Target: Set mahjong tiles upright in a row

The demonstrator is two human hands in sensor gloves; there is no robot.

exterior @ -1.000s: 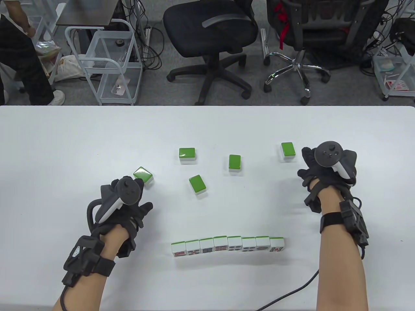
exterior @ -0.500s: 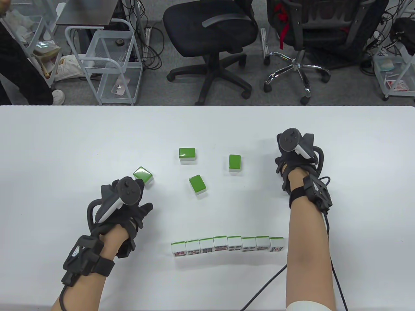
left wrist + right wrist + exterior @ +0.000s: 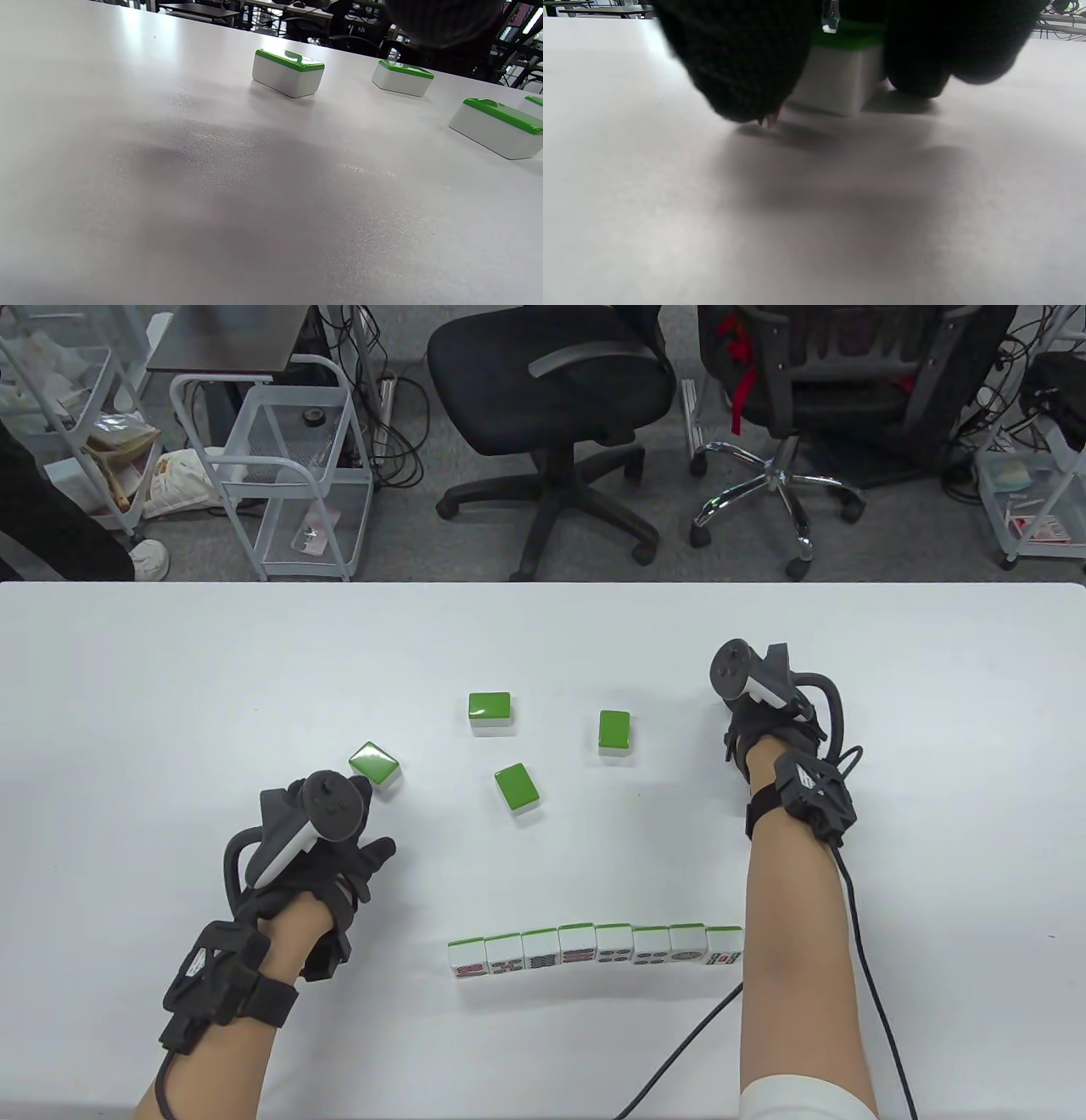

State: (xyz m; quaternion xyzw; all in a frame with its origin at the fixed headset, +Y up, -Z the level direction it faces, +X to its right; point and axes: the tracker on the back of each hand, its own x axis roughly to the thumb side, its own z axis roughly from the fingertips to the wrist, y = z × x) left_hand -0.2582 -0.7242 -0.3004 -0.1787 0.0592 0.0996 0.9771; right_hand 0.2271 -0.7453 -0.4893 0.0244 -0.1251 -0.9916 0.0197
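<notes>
The left hand (image 3: 327,848) lay on the worktop (image 3: 170,687) just near of a face-down green tile (image 3: 374,763), holding nothing, unmoved over the last second. Three more face-down tiles lay centre. Eight upright tiles (image 3: 596,950) formed the near row. The right hand (image 3: 759,704) had swung left onto the far-right tile (image 3: 840,72), its fingers (image 3: 742,63) now closing around it, likely the ninth. No writing was readable.

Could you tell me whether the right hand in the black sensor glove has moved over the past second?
Yes. The right hand has shifted left, towards the flat green-backed tile, and now covers the far-right green-backed tile.
</notes>
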